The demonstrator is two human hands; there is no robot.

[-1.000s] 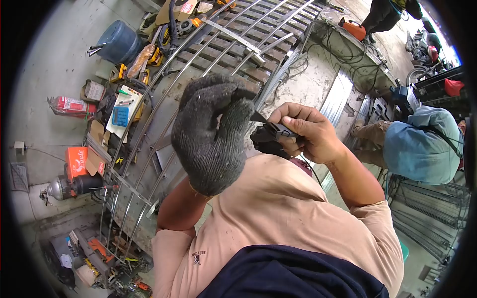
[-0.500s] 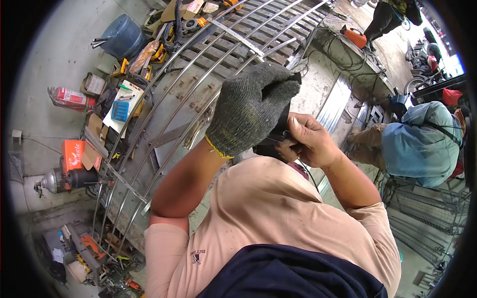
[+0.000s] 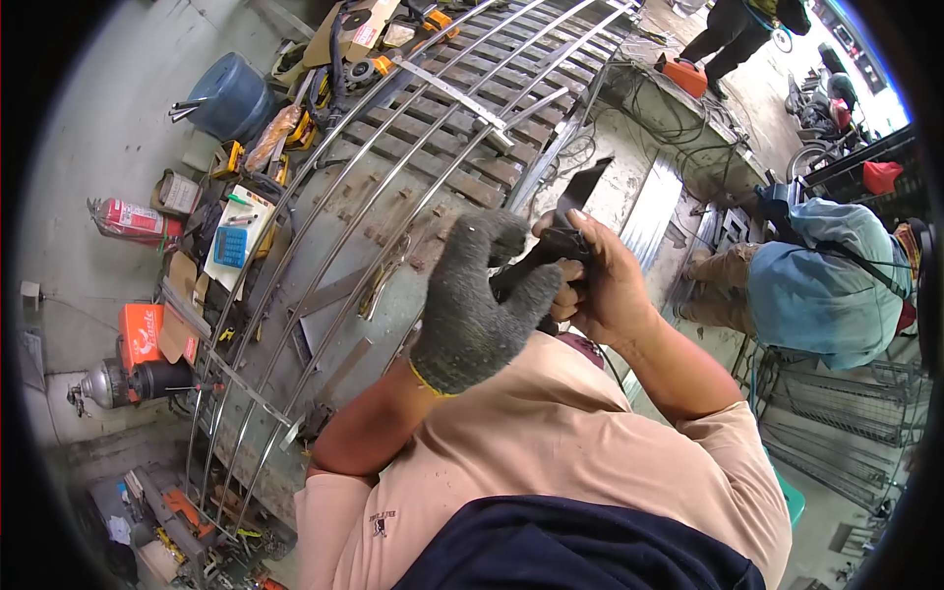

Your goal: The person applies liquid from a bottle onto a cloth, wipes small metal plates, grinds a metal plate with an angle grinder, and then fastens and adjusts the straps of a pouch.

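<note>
My left hand (image 3: 472,310), in a dark grey knitted glove with a yellow cuff, is curled in front of my chest. Its thumb and fingers bend around one end of a black strap-like piece (image 3: 585,187). My bare right hand (image 3: 612,285) pinches the same piece near its middle, where it looks folded or bunched. A flat, dark end sticks up beyond the right fingertips. What exactly the black piece is does not show, and the gloved palm is hidden.
A curved metal-bar frame (image 3: 379,177) spans the left side over a slatted surface. A fire extinguisher (image 3: 138,218), a blue bucket (image 3: 233,98) and tools lie beyond it. At right a person in a blue shirt (image 3: 826,280) bends over; another person (image 3: 737,39) stands farther off.
My gloved hand has dropped lower and its thumb has spread from the fingers. The flat end of the black piece, earlier mostly covered by the glove, now sticks up in the open.
</note>
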